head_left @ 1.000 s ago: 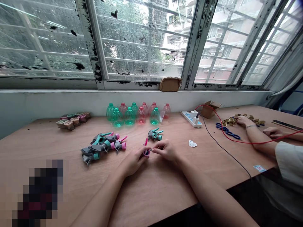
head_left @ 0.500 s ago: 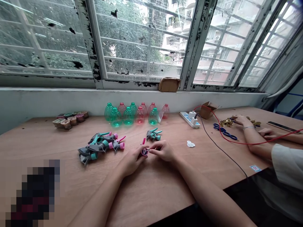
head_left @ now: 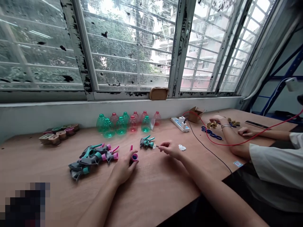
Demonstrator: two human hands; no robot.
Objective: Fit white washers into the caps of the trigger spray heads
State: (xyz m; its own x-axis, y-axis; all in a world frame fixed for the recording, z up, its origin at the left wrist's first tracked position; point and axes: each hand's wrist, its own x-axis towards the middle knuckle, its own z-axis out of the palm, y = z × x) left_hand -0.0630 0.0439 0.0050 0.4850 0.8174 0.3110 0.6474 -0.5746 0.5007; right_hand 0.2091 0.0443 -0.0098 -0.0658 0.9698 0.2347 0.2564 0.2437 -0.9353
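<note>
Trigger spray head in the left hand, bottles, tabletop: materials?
Trigger spray head: likely moulded plastic, smooth pink collar; partly hidden by the left hand. Bottles: probably glossy plastic, see-through tint with highlights; glass not ruled out. Tabletop: wood or wood-look laminate, soft sheen, brown streaks.

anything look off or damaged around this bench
Mainly the window frame: dark patches where its pale paint seems to have flaked off. The spray heads on the left lie in a jumbled heap, unlike the upright bottles behind. No spill shows.
</note>
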